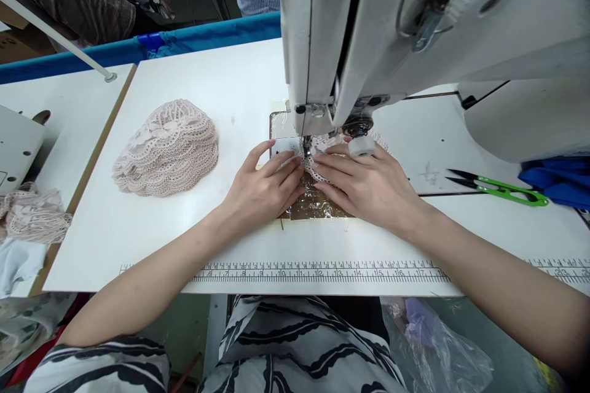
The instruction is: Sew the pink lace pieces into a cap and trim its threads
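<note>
A piece of pale pink lace (315, 167) lies under the needle area of a grey sewing machine (318, 31). My left hand (262, 187) rests flat to the left of the presser foot (306, 146), its fingers stretched out and their tips at the lace's edge. From the right, my right hand (375, 187) lies over the lace with fingers extended, pressing it to the bed. Part of the lace is hidden beneath that hand and behind the machine head. Brown tape (318, 204) covers the table just in front of the fingertips.
Left on the white table (239, 92) sits a heap of stacked lace (168, 150). Green thread snips (500, 187) and blue cloth (557, 179) lie at the right. A printed ruler (318, 272) runs along the front edge. More lace (37, 215) is at far left.
</note>
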A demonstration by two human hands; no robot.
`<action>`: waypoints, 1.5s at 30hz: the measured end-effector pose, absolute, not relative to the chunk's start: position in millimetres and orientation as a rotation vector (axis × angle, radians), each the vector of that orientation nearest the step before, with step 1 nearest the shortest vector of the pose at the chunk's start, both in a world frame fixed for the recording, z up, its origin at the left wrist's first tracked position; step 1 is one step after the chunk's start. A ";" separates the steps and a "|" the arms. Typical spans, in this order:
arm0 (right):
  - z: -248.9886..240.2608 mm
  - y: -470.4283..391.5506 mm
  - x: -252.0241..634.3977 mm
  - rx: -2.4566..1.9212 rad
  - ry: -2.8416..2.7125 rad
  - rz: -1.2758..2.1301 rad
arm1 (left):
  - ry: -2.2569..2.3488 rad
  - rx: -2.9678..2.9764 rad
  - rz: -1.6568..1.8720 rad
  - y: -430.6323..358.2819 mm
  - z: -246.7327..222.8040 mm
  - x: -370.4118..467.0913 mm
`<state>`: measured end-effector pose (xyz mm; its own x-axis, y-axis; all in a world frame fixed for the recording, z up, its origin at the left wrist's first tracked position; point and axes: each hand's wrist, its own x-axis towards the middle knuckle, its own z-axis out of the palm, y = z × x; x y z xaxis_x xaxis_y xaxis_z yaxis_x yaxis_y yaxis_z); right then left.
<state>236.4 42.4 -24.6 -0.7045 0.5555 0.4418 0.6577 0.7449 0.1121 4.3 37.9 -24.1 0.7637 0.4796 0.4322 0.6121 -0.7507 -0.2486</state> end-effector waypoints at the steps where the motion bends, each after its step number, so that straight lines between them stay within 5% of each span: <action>1: -25.2 42.8 236.4 -0.937 -2.558 -0.370 | -0.836 -2.581 -0.480 38.3 -24.0 4.2; 45: -29.8 51.9 233.2 -1.046 -2.560 -0.269 | -0.915 -2.605 -0.521 50.7 -29.4 4.0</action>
<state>233.2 51.9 -29.8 -0.6607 0.6367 0.3976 0.7055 0.7076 0.0393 4.0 50.7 -29.4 0.7267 0.5273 0.4403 0.6480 -0.7390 -0.1844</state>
